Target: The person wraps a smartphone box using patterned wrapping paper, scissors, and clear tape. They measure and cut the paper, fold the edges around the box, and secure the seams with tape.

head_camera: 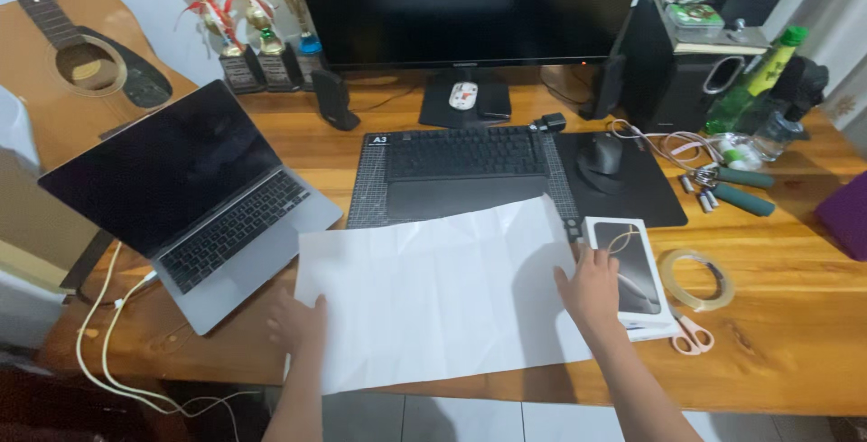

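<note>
White paper sheet (442, 293) spread flat on tabletop (795, 334), creased but unwrapped; left hand (296, 323) open, pressing sheet's left edge; right hand (591, 290) flat, fingers on phone box (629, 272) just beside sheet; tape roll (695, 279), scissors (691, 334) untouched.

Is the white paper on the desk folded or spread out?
Spread out. The paper lies flat in one layer, showing only old crease lines; the left hand and right hand press it down.

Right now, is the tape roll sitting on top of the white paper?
No, the tape roll lies on the bare wooden desk, right of the phone box, well off the paper.
</note>
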